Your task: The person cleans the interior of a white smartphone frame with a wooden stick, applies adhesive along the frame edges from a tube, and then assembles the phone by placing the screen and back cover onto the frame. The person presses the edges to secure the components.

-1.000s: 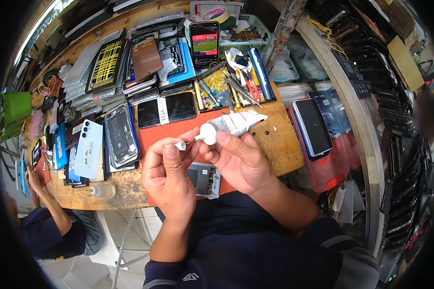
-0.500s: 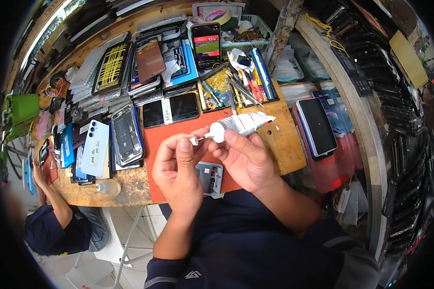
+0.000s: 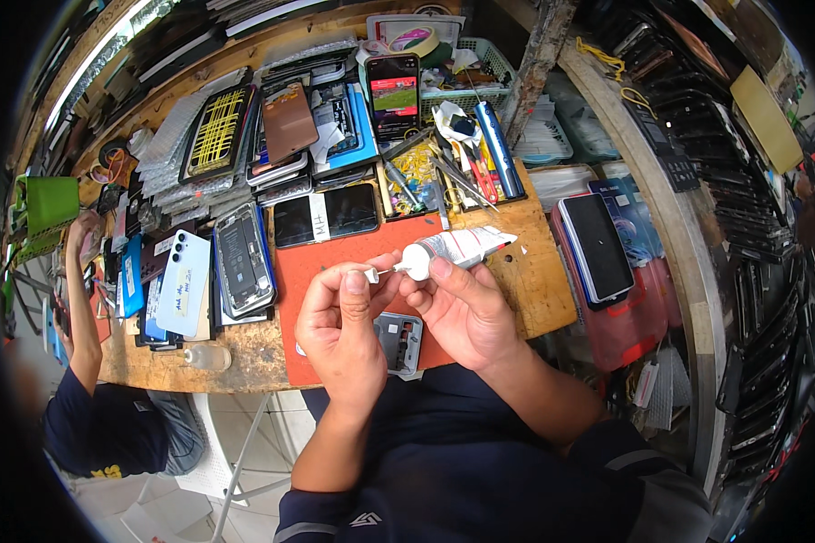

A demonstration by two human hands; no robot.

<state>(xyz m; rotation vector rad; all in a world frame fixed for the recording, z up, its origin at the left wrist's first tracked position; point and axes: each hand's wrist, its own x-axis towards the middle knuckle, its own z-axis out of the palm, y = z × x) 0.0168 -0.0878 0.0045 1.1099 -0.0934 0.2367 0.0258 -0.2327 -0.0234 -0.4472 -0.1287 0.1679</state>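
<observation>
White tube (image 3: 466, 244) is over the red mat's (image 3: 312, 258) right edge, gripped by the right hand (image 3: 466, 308); the left hand (image 3: 344, 317) pinches a small white cap (image 3: 371, 275), still off the nozzle (image 3: 402, 268) as a second ago. Left of the mat, a co-worker's hand (image 3: 86, 225) has risen, changing nothing here.

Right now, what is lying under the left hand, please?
Beneath and beside the left hand, the orange mat and a grey housing show; whatever the hand directly covers cannot be seen.
</observation>
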